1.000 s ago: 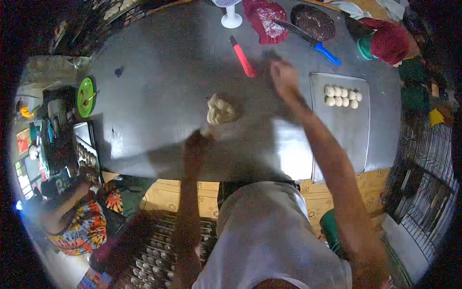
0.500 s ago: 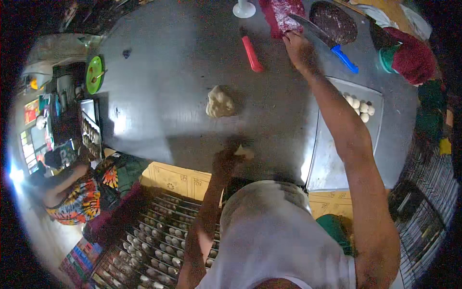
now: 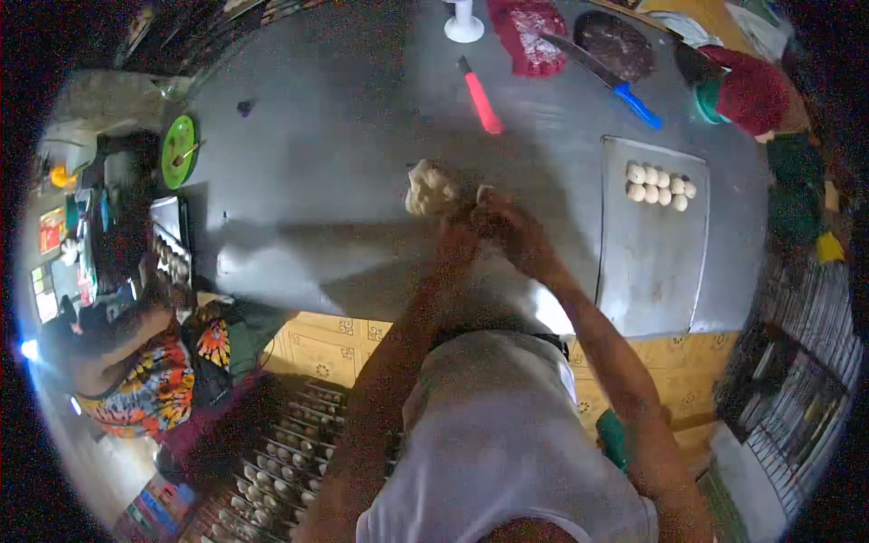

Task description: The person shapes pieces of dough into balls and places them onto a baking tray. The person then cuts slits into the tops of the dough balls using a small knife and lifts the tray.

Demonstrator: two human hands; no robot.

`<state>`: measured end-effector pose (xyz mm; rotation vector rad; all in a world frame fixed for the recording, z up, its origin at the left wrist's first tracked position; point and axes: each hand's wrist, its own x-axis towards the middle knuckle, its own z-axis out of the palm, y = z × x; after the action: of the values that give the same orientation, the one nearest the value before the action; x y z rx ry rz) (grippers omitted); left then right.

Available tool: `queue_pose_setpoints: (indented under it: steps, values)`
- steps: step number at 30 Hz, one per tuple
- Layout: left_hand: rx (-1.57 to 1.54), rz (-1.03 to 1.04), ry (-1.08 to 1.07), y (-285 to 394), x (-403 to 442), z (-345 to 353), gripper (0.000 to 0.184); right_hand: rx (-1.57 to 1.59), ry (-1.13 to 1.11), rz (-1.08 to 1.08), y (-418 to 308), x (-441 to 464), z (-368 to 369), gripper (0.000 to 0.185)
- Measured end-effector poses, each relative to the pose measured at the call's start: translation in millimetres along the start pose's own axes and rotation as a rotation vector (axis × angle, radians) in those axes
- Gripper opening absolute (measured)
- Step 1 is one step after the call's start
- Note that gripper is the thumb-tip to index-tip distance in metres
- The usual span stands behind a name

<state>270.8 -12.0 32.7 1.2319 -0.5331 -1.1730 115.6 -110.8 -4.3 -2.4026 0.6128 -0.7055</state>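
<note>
Right hand (image 3: 518, 233) is back from the floured cloth (image 3: 525, 41), where its fingers were half a second ago. Now right beside left hand (image 3: 457, 240), fingers close together over the table (image 3: 317, 181). I read that as a switch from one-armed reaching to both hands working together. Finger state: both look curled in, but dark and blurred; can't tell if either grips anything. Pale spot at the right fingertips, could be dough or a lit finger. Dough lump (image 3: 429, 187) sits just past the left fingers, slightly left; contact unclear, no obvious shift. Cloth is well beyond the fingers, red knife (image 3: 482, 101) nearer to them. Tray (image 3: 647, 267) with dough balls (image 3: 654, 185) is right of the right fingers, well apart.
</note>
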Motion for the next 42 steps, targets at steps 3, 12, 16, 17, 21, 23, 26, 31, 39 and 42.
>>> queue_pose_setpoints:
  steps: [3,12,16,17,21,23,26,31,39,42]
  values:
    - [-0.157,-0.142,0.035,-47.3,16.9,-15.9,0.039,0.115,-0.253,0.313,-51.6,36.1,-39.7,0.044]
    - [0.131,-0.273,-0.287,-6.5,8.1,8.6,0.035,0.307,-0.296,0.616,-39.5,30.2,-79.8,0.030]
    - [0.791,-0.554,-0.319,-16.1,22.9,15.3,0.034,0.311,-0.151,0.662,-26.9,25.2,-75.8,0.028]
    - [0.789,-0.558,-0.313,-42.9,16.9,16.5,0.034,0.712,-0.130,0.722,-11.0,10.2,-68.0,0.027]
    - [-0.074,-0.196,-0.038,-103.8,-5.6,18.7,0.034,0.613,-0.448,0.512,-19.1,15.2,-90.5,0.016]
    - [0.357,-0.180,-0.070,-83.8,-4.2,38.5,0.036,0.492,-0.407,0.474,-3.0,12.8,-88.2,0.015]
    - [0.791,-0.168,-0.092,-52.6,1.6,59.4,0.038,0.250,-0.402,0.376,13.7,7.8,-86.5,0.014]
    - [1.159,0.243,-0.282,-87.1,-12.0,43.3,0.025,0.437,-0.378,0.201,24.5,-20.2,-76.6,0.016]
    - [1.604,0.858,0.019,-119.6,-37.4,45.3,0.037,0.087,-0.315,0.291,26.2,-45.4,-59.5,0.015]
    - [1.730,0.861,-0.135,-101.0,-54.1,43.0,0.041,0.320,-0.347,0.459,26.7,-45.5,-72.1,0.017]
